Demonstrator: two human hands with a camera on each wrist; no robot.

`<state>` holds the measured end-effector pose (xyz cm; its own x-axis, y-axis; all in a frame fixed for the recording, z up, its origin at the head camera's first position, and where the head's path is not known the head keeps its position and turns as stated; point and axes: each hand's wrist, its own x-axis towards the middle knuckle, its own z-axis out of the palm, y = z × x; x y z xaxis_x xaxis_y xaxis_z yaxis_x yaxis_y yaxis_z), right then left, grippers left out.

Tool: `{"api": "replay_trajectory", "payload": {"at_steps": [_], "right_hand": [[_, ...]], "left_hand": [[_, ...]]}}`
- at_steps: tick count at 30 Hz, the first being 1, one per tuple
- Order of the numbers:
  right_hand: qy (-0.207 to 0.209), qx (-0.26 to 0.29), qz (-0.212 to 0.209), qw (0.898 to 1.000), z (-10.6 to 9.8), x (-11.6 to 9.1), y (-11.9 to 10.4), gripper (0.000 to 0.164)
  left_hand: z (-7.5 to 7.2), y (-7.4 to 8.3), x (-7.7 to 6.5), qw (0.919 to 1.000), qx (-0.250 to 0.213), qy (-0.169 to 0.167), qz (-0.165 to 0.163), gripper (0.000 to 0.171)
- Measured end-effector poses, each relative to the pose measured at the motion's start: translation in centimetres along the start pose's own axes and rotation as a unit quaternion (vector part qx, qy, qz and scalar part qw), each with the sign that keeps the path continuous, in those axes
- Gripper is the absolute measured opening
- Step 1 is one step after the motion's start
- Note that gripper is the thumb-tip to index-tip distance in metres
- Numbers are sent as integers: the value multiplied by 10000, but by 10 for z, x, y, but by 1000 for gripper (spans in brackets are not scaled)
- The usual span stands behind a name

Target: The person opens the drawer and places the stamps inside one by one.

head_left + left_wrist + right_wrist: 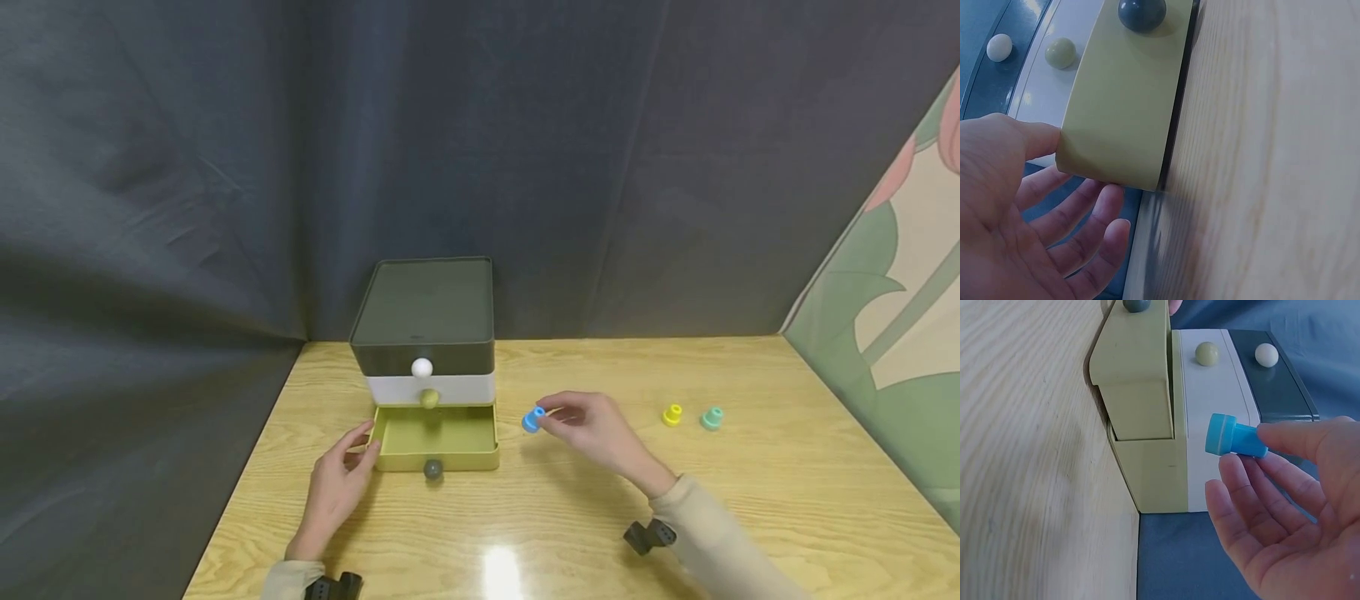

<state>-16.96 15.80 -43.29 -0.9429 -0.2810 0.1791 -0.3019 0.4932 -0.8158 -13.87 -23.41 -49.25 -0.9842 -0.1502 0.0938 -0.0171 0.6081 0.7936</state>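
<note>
A small drawer cabinet [423, 300] has its olive-green bottom drawer [450, 462] pulled out, and its inside is bare. My left hand [337, 486] touches that drawer at its left front corner. The left wrist view shows the thumb at the drawer's upper edge and the fingers [1107, 203] loosely spread by its side. To the right of the drawer, my right hand [592, 427] pinches a blue stepped peg [1235, 436] between thumb and fingertips, above the table. The peg has a wide round base and a narrower stem.
A yellow peg [672, 414] and a teal peg [712, 418] stand on the wooden table [570, 542], right of my right hand. Above the open drawer, a white drawer [390, 389] and a dark drawer [465, 360] are closed. Dark cloth [480, 167] hangs behind.
</note>
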Motion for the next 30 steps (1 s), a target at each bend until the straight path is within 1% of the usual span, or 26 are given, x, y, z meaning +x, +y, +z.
{"api": "replay_trajectory", "payload": {"at_steps": [7, 16, 22, 30], "right_hand": [[-117, 148, 37, 9998, 14, 7, -4, 24], [-317, 297, -199, 9989, 29, 15, -10, 25], [-448, 477, -197, 9977, 38, 20, -16, 24], [-590, 521, -171, 9968, 57, 29, -25, 23]], "left_hand": [[0, 0, 0, 10000, 7, 10, -5, 46], [0, 0, 0, 10000, -37, -13, -29, 46], [-1, 0, 0, 10000, -13, -2, -24, 46], [0, -1, 0, 10000, -22, -18, -38, 47]]}}
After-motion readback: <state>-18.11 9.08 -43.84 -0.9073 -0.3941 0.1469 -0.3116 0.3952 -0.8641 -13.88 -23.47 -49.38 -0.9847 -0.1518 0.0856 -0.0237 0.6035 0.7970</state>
